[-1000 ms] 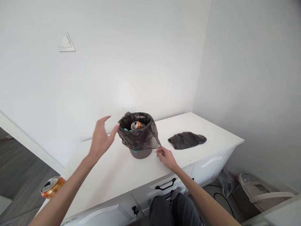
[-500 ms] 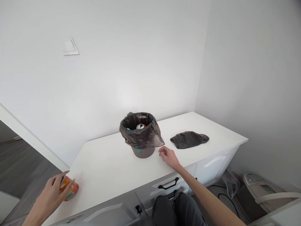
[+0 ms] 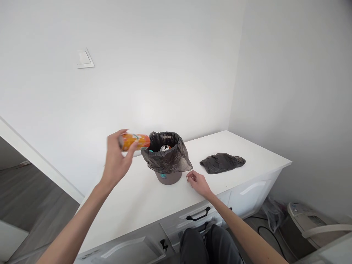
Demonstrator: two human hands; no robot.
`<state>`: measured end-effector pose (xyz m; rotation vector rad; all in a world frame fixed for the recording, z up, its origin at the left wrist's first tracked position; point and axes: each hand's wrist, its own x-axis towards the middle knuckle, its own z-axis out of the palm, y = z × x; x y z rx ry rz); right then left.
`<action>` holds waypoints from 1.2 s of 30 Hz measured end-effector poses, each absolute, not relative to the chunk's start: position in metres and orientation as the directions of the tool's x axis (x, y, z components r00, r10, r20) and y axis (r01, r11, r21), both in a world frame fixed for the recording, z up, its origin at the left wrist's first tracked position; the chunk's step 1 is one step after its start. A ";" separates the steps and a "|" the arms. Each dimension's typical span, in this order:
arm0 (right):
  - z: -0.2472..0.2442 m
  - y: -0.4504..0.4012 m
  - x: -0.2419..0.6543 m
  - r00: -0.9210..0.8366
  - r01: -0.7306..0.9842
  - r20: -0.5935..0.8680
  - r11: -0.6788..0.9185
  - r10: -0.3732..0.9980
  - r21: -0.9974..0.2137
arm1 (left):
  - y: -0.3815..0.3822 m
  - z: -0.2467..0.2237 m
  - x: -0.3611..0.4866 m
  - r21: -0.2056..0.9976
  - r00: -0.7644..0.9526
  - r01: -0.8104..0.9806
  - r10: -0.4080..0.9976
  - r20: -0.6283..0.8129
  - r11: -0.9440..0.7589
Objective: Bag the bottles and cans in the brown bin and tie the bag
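Note:
An orange can lies on its side in the grip of my left hand, raised at the left rim of a small bin. A black bag lines the bin and hangs over its edge. Inside it the top of another can shows, beside something teal. My right hand rests on the white cabinet top just right of the bin, its fingers curled with nothing seen in them. To its right lies a crumpled black bag.
The white cabinet top meets the wall behind. Drawers with black handles face my knees. At the lower right a beige appliance, a cable and a clear plastic bag are on the floor.
My left hand has lifted the orange can from the cabinet's left front and carried it up and right to the bin. The right hand has stayed in place.

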<state>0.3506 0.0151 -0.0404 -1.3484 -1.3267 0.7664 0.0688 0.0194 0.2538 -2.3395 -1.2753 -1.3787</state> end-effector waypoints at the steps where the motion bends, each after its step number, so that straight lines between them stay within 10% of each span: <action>1: -0.042 0.016 0.351 0.182 0.285 0.218 0.161 0.959 -0.945 | 0.031 0.255 0.086 0.279 0.253 0.697 0.591 0.766 -0.660; 9: -0.043 0.020 0.352 0.186 0.262 0.227 0.175 0.956 -0.949 | 0.110 0.234 0.136 0.353 0.425 0.639 0.696 0.579 -0.684; 15: -0.036 0.016 0.351 0.169 0.246 0.209 0.164 0.963 -0.955 | 0.090 0.189 0.079 0.514 0.026 0.629 0.676 0.736 -0.584; 26: -0.031 0.011 0.349 0.169 0.270 0.220 0.170 0.961 -0.948 | 0.011 0.028 -0.055 0.519 -0.022 0.843 0.956 0.292 -0.139; 36: -0.039 0.015 0.349 0.174 0.284 0.208 0.153 0.962 -0.946 | 0.019 0.084 0.010 0.763 -0.076 0.620 0.954 0.290 -0.182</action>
